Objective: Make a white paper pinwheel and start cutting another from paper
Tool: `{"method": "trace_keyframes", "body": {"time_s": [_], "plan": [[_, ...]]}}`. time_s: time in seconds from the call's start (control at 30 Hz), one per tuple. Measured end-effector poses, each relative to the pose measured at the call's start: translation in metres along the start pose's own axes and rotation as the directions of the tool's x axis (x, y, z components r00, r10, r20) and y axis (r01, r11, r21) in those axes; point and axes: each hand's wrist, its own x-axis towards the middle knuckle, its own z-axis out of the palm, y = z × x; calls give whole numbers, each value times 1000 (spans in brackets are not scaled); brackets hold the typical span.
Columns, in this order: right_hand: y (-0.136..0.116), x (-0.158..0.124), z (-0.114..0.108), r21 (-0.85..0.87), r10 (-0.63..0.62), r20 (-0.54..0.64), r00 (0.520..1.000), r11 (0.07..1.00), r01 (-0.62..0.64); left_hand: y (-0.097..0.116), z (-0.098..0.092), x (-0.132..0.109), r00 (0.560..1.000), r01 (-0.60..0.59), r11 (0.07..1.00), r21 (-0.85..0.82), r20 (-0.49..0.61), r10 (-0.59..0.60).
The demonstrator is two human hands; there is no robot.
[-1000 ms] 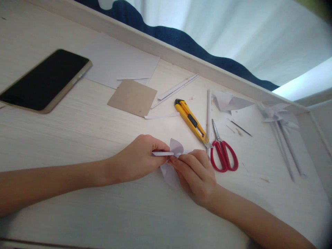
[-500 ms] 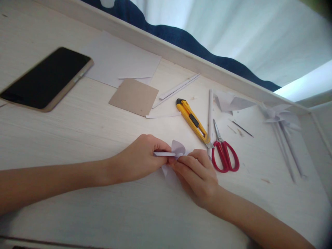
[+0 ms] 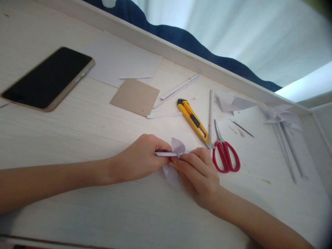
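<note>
Both hands meet at the middle of the pale wooden table (image 3: 77, 131), working a small folded piece of white paper (image 3: 176, 148). My left hand (image 3: 141, 159) is closed, pinching the paper's flat folded edge from the left. My right hand (image 3: 199, 174) is closed too, its fingertips pressed on the paper from the right, covering part of it. A curled flap of the paper stands up between the two hands, and another flap shows under my right hand.
Just right of my hands lie red-handled scissors (image 3: 225, 155) and a yellow utility knife (image 3: 193, 121). A black phone (image 3: 49, 77), a white sheet (image 3: 121, 58) and a brown card square (image 3: 135, 97) lie at the left. Paper pinwheels on sticks (image 3: 281, 121) lie at the right.
My hands stay on the paper with only slight finger shifts. The view has drifted a little.
</note>
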Motion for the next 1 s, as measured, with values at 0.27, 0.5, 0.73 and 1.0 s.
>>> {"method": "trace_keyframes", "body": {"time_s": [0.27,0.5,0.73,1.0], "plan": [[0,0,-3,73,14,4,1000,997,-14,0,0,-1,1000,1,1000,-7,8,-1],[0,0,-5,82,24,52,998,996,-28,0,1,-1,1000,0,1000,-7,6,0],[4,-4,-6,0,-41,16,999,999,41,2,0,-2,1000,7,999,-53,2,-6],[4,-2,-9,-23,5,-17,1000,1000,-6,1,0,-1,1000,1,998,-60,-15,-2]]}}
